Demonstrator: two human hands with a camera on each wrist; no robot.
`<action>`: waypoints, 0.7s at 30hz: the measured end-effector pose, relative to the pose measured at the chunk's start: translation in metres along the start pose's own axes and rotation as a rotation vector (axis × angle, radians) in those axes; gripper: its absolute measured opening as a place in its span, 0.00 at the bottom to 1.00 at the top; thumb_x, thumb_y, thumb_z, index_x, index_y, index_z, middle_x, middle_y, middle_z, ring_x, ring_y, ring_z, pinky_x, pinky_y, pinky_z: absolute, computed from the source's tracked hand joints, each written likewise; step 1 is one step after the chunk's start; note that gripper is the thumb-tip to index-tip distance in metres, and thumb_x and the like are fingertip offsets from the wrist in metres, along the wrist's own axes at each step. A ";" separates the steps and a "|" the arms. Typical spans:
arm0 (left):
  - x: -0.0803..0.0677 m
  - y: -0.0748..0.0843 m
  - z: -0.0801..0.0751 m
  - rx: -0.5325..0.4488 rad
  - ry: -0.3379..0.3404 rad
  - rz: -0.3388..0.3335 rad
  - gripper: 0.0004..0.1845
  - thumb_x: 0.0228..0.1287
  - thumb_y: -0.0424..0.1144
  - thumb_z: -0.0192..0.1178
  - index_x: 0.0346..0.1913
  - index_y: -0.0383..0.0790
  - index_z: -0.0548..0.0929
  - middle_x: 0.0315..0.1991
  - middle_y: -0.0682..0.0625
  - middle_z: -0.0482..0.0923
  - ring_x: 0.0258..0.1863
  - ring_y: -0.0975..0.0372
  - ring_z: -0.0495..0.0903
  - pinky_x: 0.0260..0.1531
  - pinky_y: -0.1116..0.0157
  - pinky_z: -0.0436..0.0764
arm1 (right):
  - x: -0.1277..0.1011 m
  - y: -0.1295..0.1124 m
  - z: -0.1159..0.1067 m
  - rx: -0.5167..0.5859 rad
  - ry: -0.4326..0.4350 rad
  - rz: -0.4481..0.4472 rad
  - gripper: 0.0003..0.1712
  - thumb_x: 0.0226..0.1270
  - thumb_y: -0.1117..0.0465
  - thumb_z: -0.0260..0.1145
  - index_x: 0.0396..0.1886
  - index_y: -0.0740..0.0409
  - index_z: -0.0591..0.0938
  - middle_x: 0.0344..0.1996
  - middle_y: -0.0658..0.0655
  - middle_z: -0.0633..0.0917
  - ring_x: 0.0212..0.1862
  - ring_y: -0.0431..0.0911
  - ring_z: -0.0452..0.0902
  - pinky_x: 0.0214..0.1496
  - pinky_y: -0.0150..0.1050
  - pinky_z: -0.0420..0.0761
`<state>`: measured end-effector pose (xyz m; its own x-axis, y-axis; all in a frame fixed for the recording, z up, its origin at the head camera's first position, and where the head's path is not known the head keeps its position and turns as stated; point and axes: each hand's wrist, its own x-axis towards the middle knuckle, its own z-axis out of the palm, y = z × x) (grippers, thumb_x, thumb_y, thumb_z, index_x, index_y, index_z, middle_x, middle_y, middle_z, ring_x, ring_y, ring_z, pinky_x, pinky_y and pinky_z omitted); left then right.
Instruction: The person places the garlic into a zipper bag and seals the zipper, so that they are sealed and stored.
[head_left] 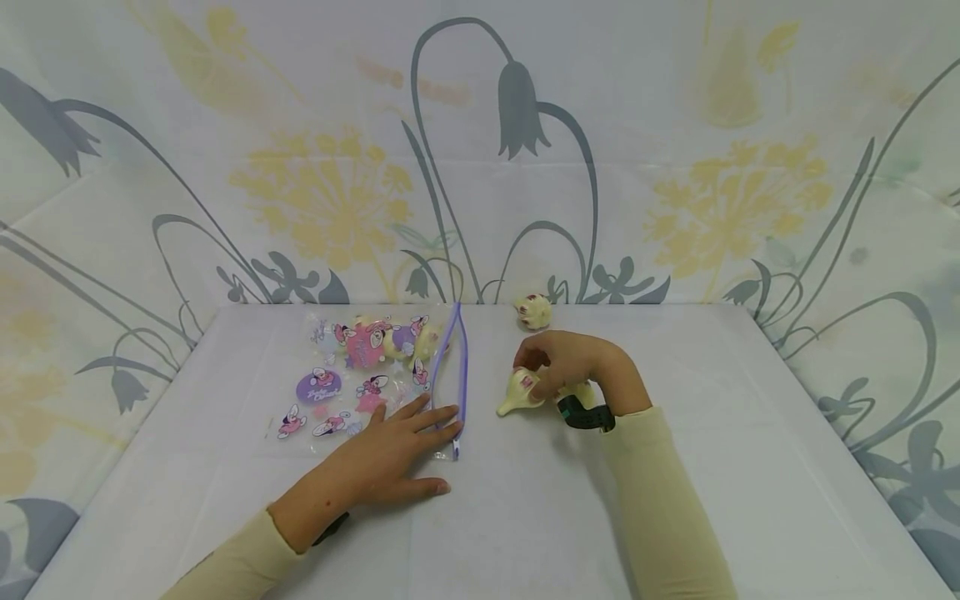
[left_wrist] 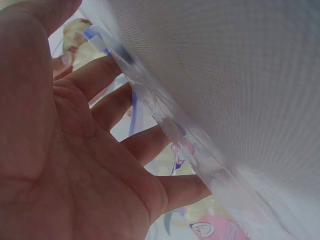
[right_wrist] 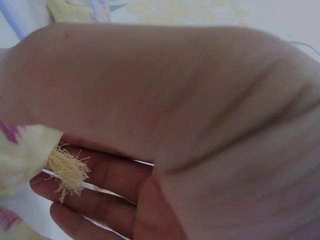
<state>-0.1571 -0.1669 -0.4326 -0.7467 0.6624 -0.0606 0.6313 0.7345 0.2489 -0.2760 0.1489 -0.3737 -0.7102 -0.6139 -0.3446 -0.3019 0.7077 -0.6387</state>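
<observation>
A clear zip bag (head_left: pixel 318 421) with pink and purple cartoon prints lies flat, with several pale garlic bulbs (head_left: pixel 430 340) inside its far part. My left hand (head_left: pixel 393 458) rests on the bag's near right corner, fingers spread and straight beside the purple zip strip (head_left: pixel 462 375). To the right, my right hand (head_left: pixel 570 364) grips a cream garlic bulb (head_left: pixel 519 390) between thumb and fingers, its stem pointing left. In the right wrist view, the bulb's tuft of dry roots (right_wrist: pixel 69 172) faces the palm. Another garlic bulb (head_left: pixel 583 392) is partly hidden beneath the right hand.
One more garlic bulb (head_left: pixel 534 312) with purple marks sits at the table's back edge, beyond the right hand. A white cloth covers the table (head_left: pixel 495 525). Behind it hangs a flower-printed curtain (head_left: pixel 637 67).
</observation>
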 end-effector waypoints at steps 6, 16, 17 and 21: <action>-0.001 0.001 0.000 0.000 0.001 0.000 0.43 0.68 0.65 0.67 0.81 0.55 0.69 0.83 0.54 0.62 0.83 0.43 0.56 0.65 0.20 0.58 | -0.001 0.000 -0.001 0.025 0.037 -0.030 0.24 0.56 0.63 0.78 0.54 0.57 0.84 0.49 0.54 0.85 0.54 0.49 0.78 0.62 0.47 0.78; -0.001 -0.001 0.000 0.003 0.005 0.014 0.43 0.69 0.65 0.66 0.81 0.54 0.69 0.83 0.54 0.62 0.83 0.43 0.55 0.65 0.20 0.58 | 0.003 -0.003 0.001 0.012 0.116 -0.115 0.24 0.59 0.62 0.76 0.57 0.56 0.85 0.52 0.53 0.86 0.60 0.50 0.80 0.68 0.51 0.76; -0.001 -0.001 0.000 0.003 0.004 0.014 0.43 0.69 0.65 0.66 0.81 0.54 0.69 0.83 0.54 0.62 0.83 0.43 0.55 0.65 0.20 0.58 | 0.004 -0.003 0.001 0.008 0.124 -0.123 0.24 0.59 0.61 0.76 0.57 0.56 0.85 0.52 0.52 0.86 0.59 0.49 0.80 0.67 0.50 0.77; -0.001 -0.001 0.000 0.000 -0.002 0.010 0.43 0.69 0.65 0.66 0.81 0.54 0.69 0.83 0.54 0.61 0.83 0.43 0.55 0.65 0.20 0.57 | 0.006 -0.002 0.002 -0.001 0.155 -0.138 0.23 0.59 0.60 0.75 0.56 0.54 0.85 0.51 0.52 0.86 0.55 0.48 0.80 0.62 0.48 0.78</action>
<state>-0.1572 -0.1682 -0.4331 -0.7401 0.6698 -0.0600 0.6387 0.7280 0.2492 -0.2783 0.1428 -0.3758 -0.7515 -0.6438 -0.1439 -0.4035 0.6212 -0.6718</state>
